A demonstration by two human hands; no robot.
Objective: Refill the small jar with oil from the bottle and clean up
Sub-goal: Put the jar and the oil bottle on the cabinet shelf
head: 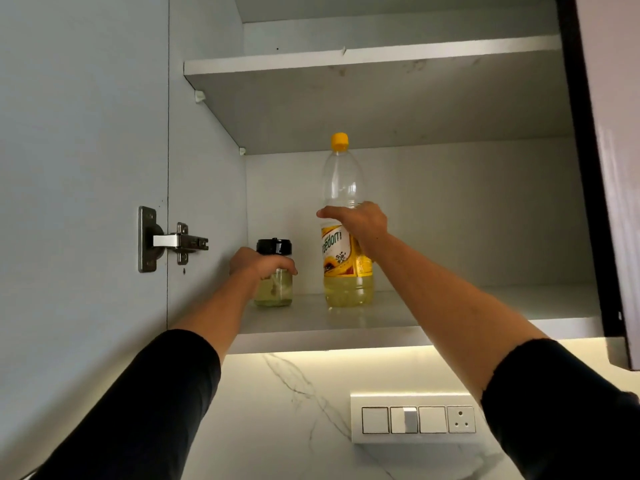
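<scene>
reaching into the cabinet, the left hand curls round the jar and the right hand wraps the bottle, both upright and capped on the lower shelf, near each other. the left hand hides the jar's oil level, so fetching or putting back, i cannot tell.

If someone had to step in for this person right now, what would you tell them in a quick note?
Left hand grips the small jar, black lid on.
Right hand grips the oil bottle, yellow cap on.
Both stand upright, apart, on the lower cupboard shelf.
Done: unclear; both are closed, and oil shows in each.
To do: check the jar's level, partly hidden by the hand; if low, take both down, refill, wipe up.
</scene>
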